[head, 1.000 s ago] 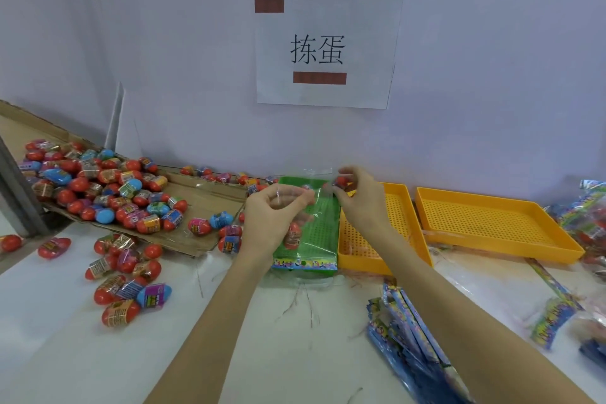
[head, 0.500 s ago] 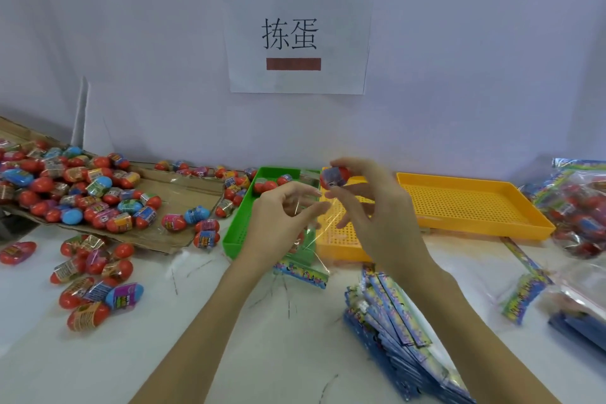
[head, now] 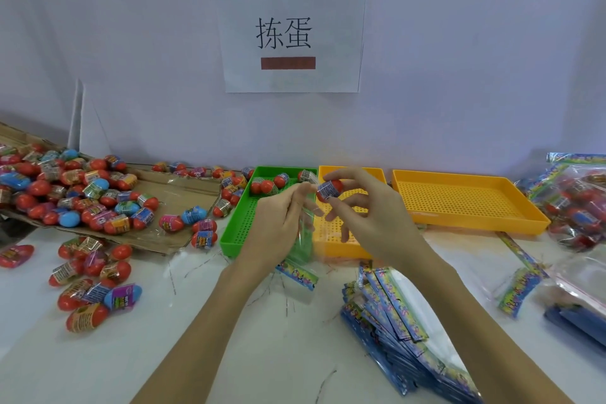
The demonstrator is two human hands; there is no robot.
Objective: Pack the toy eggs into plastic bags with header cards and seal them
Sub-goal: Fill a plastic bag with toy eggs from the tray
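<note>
My right hand point(head: 370, 216) pinches a red toy egg point(head: 330, 190) with a blue label, held just above the open mouth of a clear plastic bag point(head: 303, 239). My left hand point(head: 278, 223) grips that bag by its top edge. The bag hangs down over the green tray point(head: 236, 233), and its colourful header card point(head: 296, 274) hangs at the bottom near the table. A few more eggs point(head: 265, 185) lie in the far end of the green tray.
A heap of toy eggs point(head: 75, 193) covers flattened cardboard point(head: 177, 193) at left, with loose eggs point(head: 95, 279) on the white table. Two orange trays point(head: 469, 207) stand behind my right hand. Stacked empty bags with header cards point(head: 400, 321) lie at front right; filled bags point(head: 580, 207) sit far right.
The view has shifted right and down. My right hand brought the egg from over the trays to the bag's mouth, and my left hand has kept hold of the bag.
</note>
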